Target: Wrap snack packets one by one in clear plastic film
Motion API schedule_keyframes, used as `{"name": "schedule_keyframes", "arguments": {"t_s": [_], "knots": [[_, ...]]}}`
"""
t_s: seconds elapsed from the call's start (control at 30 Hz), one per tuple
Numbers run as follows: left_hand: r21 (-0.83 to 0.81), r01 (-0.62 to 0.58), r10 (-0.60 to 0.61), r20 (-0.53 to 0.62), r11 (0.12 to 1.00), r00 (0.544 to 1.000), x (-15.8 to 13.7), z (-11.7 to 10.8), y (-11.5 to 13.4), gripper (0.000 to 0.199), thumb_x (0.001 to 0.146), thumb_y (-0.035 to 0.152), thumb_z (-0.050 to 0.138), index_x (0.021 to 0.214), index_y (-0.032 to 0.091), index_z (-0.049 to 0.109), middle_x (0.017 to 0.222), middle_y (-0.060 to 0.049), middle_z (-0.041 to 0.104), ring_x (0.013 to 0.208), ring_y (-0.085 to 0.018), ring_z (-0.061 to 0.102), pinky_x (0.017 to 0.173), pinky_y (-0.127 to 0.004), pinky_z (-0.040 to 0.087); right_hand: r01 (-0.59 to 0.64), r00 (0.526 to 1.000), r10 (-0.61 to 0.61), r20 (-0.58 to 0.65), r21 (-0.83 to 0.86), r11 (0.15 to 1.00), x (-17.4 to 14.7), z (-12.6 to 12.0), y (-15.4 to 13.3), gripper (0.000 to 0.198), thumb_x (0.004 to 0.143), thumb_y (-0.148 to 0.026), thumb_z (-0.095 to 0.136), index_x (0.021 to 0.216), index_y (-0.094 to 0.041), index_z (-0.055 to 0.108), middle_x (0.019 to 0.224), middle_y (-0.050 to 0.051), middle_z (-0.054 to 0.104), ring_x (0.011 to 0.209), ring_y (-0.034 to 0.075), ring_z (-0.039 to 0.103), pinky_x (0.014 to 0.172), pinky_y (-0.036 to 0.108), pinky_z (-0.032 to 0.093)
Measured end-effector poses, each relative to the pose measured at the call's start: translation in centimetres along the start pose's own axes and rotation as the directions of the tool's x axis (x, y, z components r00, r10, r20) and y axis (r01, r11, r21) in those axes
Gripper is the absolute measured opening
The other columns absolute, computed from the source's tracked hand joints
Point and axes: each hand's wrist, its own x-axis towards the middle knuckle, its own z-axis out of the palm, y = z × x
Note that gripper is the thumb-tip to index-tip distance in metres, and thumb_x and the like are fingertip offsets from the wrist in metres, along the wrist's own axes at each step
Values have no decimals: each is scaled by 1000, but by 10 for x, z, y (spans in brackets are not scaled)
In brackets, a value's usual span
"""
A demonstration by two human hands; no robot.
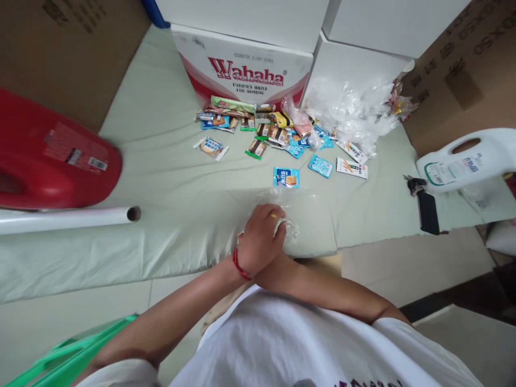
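Note:
My left hand [262, 231], with a yellow ring and a red wrist cord, lies across my right wrist near the table's front edge. Its fingers curl closed at a crumpled clear plastic bag [292, 228] that spreads flat on the cloth. Underneath it, my right hand [269, 271] is mostly covered and its fingers are hidden. Just beyond the bag lies a blue snack packet [286, 177], with another light-blue packet [321, 166] to its right. Farther back is a loose pile of wrapped snacks [278, 134].
A Wahaha carton [245, 70] stands behind the snacks, beside a heap of clear plastic bags [350, 113]. On the left are a red jug [60, 156] and a white tube [72, 217]. At right are a white bottle [463, 161], keys [415, 185] and a black phone [428, 212].

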Motion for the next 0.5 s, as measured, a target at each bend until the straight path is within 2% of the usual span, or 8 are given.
{"name": "schedule_keyframes", "arguments": {"t_s": [0.07,0.17,0.27,0.33,0.37,0.43,0.5], "knots": [[21,90,-92,83,996,992,0,10,-14,24,97,21,57,117,17,67,128,-16,70,127,-30,65,108,-50,59,61,996,-58,65,-42,997,0,-9,1,46,108,-15,46,154,-17,54,157,9,60,145,26,55,120,39,49],[42,150,-154,125,988,980,0,16,-31,33,98,25,55,127,17,66,144,-17,65,146,-33,54,122,-57,50,94,988,-89,123,-32,995,1,-24,1,43,107,-12,47,148,-14,60,152,12,64,140,27,60,117,41,51],[53,139,-144,124,989,982,3,13,-39,37,99,26,51,131,16,65,150,-16,63,153,-31,49,127,-55,44,82,964,-84,251,19,996,4,-35,0,34,104,-9,49,131,-12,71,131,15,75,119,28,73,96,40,62],[93,146,-156,113,985,981,6,8,-45,38,97,26,51,131,15,65,153,-17,62,155,-31,46,129,-56,40,48,948,-58,312,37,998,5,-40,-1,31,104,-8,47,121,-11,73,114,15,80,102,27,78,80,37,63],[125,165,-178,100,978,979,8,5,-49,39,96,26,52,131,15,66,155,-17,60,156,-33,44,130,-58,37,32,950,-43,309,41,999,6,-41,-1,31,104,-9,46,122,-10,72,111,15,80,95,27,78,74,36,63],[185,233,-249,71,955,966,12,0,-60,40,94,27,54,130,15,67,159,-18,57,159,-36,40,132,-64,29,8,968,-18,249,42,999,6,-43,-2,35,104,-10,44,131,-10,66,122,17,77,84,26,77,64,37,60],[200,309,-326,58,930,944,14,-5,-75,43,92,30,58,131,14,68,161,-19,55,160,-37,39,132,-65,28,0,982,-8,189,42,999,5,-44,-2,37,103,-12,43,136,-11,61,144,20,66,80,25,76,59,37,59]]}}
